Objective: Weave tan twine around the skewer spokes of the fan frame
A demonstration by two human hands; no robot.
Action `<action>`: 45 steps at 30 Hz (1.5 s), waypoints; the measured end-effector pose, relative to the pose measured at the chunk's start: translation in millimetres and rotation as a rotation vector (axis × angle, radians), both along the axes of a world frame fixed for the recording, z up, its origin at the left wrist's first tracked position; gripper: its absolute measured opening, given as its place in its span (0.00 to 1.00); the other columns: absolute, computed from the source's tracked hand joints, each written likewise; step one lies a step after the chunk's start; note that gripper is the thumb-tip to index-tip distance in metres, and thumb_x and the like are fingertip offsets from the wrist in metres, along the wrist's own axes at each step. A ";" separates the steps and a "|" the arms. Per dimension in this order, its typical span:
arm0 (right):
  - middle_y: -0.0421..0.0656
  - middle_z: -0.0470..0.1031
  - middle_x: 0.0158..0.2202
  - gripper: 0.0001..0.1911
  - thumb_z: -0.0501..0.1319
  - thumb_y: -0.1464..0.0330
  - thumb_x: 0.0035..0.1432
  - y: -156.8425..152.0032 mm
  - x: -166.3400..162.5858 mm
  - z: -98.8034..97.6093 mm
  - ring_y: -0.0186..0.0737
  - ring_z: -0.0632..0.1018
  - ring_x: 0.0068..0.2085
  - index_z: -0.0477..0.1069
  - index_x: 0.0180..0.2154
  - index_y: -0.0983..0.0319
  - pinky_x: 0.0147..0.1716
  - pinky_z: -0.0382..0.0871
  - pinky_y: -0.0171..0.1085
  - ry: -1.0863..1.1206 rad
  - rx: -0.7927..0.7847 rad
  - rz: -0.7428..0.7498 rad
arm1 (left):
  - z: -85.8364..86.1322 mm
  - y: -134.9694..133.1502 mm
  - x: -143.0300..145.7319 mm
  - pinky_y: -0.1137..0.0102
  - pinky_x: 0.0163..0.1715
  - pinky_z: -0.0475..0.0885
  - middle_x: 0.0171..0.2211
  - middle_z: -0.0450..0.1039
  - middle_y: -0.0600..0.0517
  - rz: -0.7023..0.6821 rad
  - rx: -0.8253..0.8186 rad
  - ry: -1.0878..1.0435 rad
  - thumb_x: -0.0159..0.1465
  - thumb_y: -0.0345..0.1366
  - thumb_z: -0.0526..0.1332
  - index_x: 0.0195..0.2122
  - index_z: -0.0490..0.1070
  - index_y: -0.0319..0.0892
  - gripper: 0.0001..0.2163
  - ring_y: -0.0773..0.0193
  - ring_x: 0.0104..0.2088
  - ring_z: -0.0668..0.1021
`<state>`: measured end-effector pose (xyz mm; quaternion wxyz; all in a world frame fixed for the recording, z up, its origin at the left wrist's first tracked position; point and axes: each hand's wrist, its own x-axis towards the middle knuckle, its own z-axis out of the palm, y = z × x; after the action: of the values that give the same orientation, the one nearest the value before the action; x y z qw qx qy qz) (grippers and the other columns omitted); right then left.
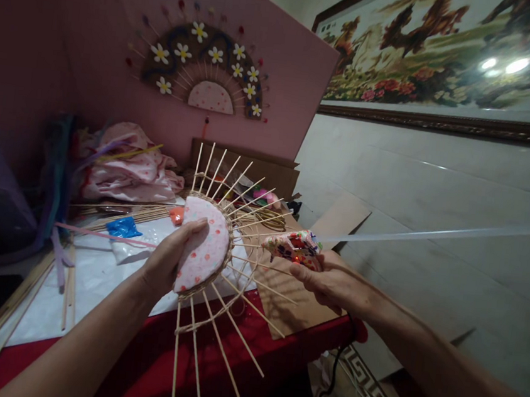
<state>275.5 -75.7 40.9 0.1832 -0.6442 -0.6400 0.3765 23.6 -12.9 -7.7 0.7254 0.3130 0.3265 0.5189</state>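
Note:
My left hand [167,259] grips a half-finished fan frame [205,247]: a pink dotted fabric half-disc with a woven rim and several thin wooden sticks radiating from it. My thumb lies across the fabric. My right hand [332,282] is closed around a glue gun [294,247] wrapped in flowered tape, with a long clear glue stick [432,234] jutting out behind it to the right. The gun's nozzle points left at the sticks beside the woven rim. A black cord [336,364] hangs down below my right wrist.
A red table [143,362] holds a white sheet [91,275], loose sticks [1,316], a blue packet [122,227], pink cloth [129,162] and cardboard [284,289]. A finished flowered fan [203,69] hangs on the pink board. A framed picture [451,47] hangs on the right wall.

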 end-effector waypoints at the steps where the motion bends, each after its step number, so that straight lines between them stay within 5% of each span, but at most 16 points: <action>1: 0.31 0.51 0.14 0.28 0.54 0.41 0.47 -0.2 -0.3 0.0 0.24 0.55 0.13 0.52 0.23 0.59 0.08 0.49 0.26 -0.003 0.002 -0.003 | 0.3 -0.2 0.1 0.65 0.30 0.77 0.32 0.79 0.40 0.003 0.000 0.000 0.57 0.34 0.59 0.40 0.72 0.31 0.13 0.56 0.28 0.80; 45: 0.30 0.49 0.14 0.28 0.55 0.42 0.47 -0.3 -1.2 -1.5 0.24 0.54 0.13 0.52 0.23 0.59 0.08 0.47 0.27 0.033 0.003 -0.001 | 2.0 -0.7 0.3 0.66 0.30 0.77 0.31 0.79 0.42 0.015 -0.017 -0.022 0.55 0.33 0.61 0.39 0.72 0.32 0.13 0.57 0.27 0.80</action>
<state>274.3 -76.0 39.4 0.1948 -0.6380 -0.6372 0.3860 23.9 -13.6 -5.6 0.7276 0.2986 0.3254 0.5249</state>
